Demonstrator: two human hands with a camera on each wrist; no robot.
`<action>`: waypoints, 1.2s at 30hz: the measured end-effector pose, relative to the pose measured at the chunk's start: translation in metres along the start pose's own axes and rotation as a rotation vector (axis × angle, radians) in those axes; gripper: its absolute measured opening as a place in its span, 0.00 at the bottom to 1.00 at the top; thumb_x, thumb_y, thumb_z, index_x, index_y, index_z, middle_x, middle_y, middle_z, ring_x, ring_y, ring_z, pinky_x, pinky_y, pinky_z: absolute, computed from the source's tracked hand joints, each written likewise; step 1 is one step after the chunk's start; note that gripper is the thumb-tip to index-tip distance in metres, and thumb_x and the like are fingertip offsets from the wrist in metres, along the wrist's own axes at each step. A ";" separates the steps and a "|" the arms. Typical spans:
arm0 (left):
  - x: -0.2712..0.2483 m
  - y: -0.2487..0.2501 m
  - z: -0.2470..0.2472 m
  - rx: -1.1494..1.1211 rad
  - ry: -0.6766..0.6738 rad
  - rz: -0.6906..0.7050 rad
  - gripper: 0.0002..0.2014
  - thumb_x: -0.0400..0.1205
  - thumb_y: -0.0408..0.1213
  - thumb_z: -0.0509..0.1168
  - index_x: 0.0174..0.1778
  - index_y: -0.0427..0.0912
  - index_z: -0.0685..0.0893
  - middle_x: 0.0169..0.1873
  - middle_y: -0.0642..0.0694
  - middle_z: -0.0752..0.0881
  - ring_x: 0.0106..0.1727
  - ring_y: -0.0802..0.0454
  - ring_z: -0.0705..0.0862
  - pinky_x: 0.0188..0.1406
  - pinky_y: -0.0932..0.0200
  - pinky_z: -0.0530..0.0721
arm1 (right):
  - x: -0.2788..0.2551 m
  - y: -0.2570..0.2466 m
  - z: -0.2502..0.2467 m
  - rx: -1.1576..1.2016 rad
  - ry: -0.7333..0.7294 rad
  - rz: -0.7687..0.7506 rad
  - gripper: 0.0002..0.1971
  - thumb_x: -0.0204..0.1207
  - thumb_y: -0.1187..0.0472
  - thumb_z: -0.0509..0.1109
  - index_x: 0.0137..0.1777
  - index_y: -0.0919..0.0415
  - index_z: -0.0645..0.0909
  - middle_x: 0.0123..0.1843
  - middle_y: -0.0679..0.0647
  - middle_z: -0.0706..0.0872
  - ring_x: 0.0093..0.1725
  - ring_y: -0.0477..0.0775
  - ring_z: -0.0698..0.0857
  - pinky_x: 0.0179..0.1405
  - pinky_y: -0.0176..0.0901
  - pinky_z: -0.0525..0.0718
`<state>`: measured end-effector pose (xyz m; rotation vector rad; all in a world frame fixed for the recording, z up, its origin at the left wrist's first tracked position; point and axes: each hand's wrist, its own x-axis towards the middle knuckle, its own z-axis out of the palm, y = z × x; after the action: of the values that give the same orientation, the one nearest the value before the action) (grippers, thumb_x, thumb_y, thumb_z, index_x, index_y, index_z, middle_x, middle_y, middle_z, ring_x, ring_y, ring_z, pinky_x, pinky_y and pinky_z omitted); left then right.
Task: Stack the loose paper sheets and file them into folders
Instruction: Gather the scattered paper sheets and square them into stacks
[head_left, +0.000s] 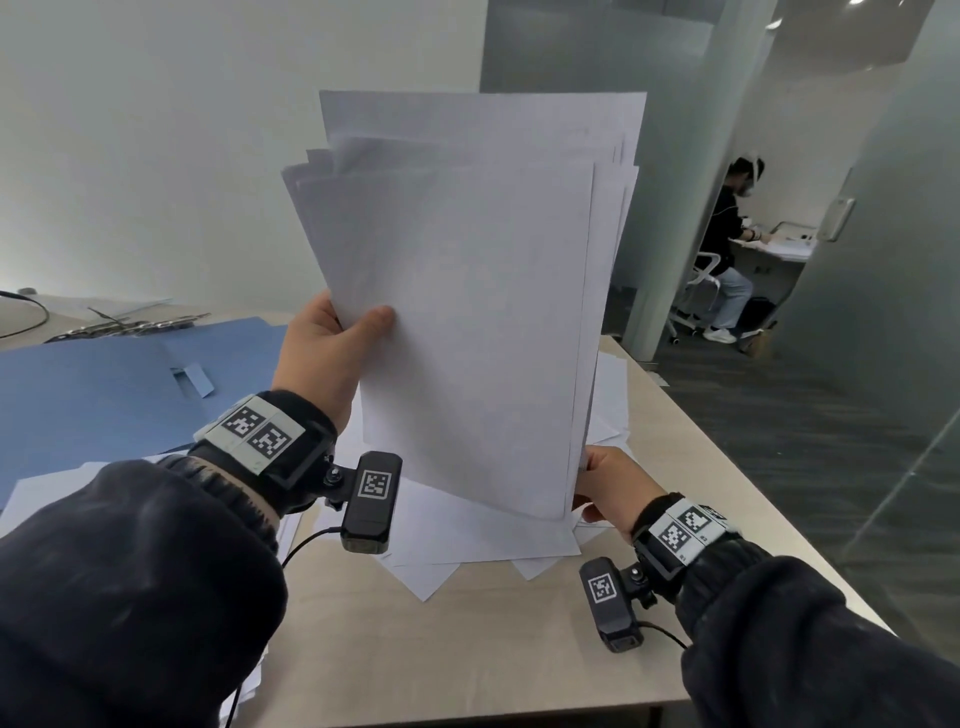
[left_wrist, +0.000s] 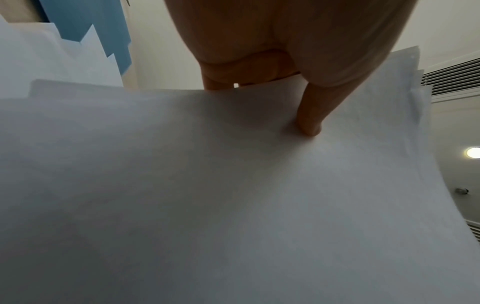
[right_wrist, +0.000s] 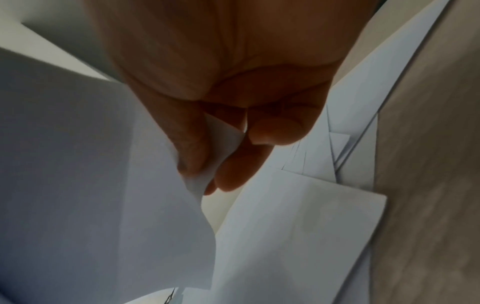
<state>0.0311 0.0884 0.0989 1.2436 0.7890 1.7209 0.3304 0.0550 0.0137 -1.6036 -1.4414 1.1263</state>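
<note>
Sheaf of paper sheets (head_left: 462, 312) held upright above the table (head_left: 519, 649) — left hand (head_left: 327, 353) pinching one edge, right hand (head_left: 608, 488) the lower corner; we judge it light, floppy, slippery — best gripped at opposite edges.

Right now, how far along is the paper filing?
Done: part of the sheets are gathered into a stack, its top edges still uneven. In hand: the left hand grips its side and the right hand pinches a bottom corner. Left: loose sheets lie on the table; the blue folders hold nothing visible.
</note>
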 end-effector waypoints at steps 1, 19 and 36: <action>0.000 0.000 -0.001 0.002 0.007 -0.004 0.10 0.84 0.26 0.68 0.54 0.45 0.87 0.49 0.48 0.93 0.49 0.47 0.90 0.57 0.42 0.87 | -0.001 0.001 -0.001 0.018 -0.011 0.000 0.08 0.79 0.68 0.68 0.52 0.62 0.88 0.41 0.55 0.93 0.30 0.46 0.86 0.29 0.36 0.74; 0.006 -0.016 -0.010 -0.019 0.074 -0.047 0.08 0.83 0.27 0.69 0.56 0.42 0.88 0.47 0.46 0.93 0.46 0.47 0.91 0.49 0.49 0.87 | 0.007 -0.010 0.005 0.202 0.214 -0.305 0.11 0.84 0.64 0.68 0.48 0.55 0.93 0.49 0.55 0.94 0.53 0.57 0.91 0.58 0.57 0.87; -0.007 -0.035 -0.003 0.008 0.053 -0.103 0.12 0.85 0.26 0.67 0.63 0.40 0.86 0.51 0.45 0.93 0.48 0.48 0.92 0.47 0.55 0.89 | 0.019 -0.006 0.003 0.198 0.269 -0.302 0.10 0.82 0.64 0.67 0.44 0.60 0.89 0.47 0.60 0.94 0.56 0.69 0.89 0.63 0.70 0.84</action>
<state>0.0391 0.0979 0.0651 1.1470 0.8769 1.6744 0.3252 0.0747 0.0149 -1.2921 -1.2976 0.8173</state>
